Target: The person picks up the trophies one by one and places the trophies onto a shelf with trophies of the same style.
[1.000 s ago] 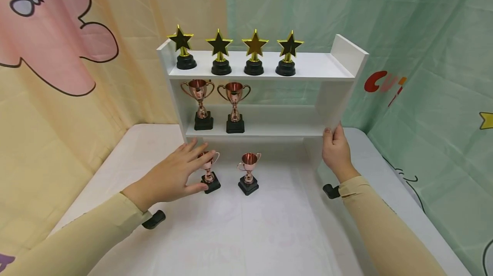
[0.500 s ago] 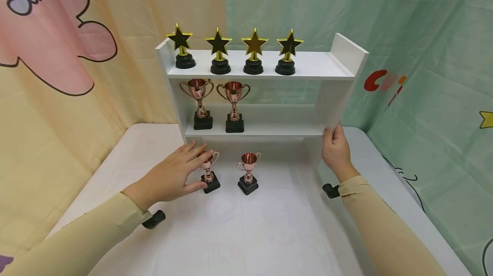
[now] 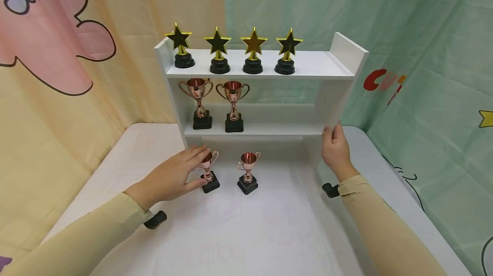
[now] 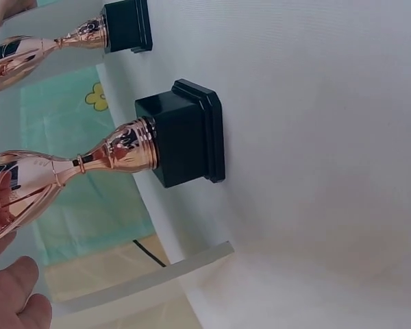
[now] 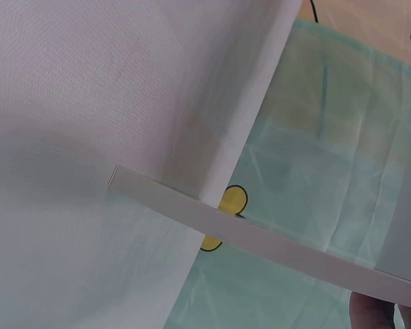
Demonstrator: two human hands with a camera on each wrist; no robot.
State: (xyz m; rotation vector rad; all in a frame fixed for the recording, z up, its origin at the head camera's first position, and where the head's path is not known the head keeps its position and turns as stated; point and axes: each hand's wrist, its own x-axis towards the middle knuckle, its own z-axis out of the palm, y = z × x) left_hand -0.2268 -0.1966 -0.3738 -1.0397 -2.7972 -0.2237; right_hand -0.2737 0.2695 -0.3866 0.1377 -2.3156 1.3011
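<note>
My left hand (image 3: 173, 177) is at the left small rose-gold trophy cup (image 3: 208, 176), which stands on the table under the shelf. Its fingers curl round the cup's bowl, with the thumb near the stem and base. In the left wrist view, fingertips (image 4: 17, 291) meet the bowl of that trophy cup (image 4: 27, 181). A second small trophy cup (image 3: 247, 173) stands to its right. My right hand (image 3: 337, 151) grips the right side panel of the white shelf (image 3: 285, 132); in the right wrist view, fingertips (image 5: 373, 312) show at the panel edge (image 5: 260, 243).
Two larger rose-gold trophy cups, a left one (image 3: 199, 102) and a right one (image 3: 233, 105), stand on the middle shelf. Several gold star trophies, one a brownish star (image 3: 253, 49), line the top shelf. A white cloth covers the table (image 3: 246, 237); printed curtains (image 3: 423, 75) hang behind.
My left hand's spread fingers have drawn together and curled down over the left small trophy cup. My right hand keeps its grip on the shelf panel. The view shifts slightly.
</note>
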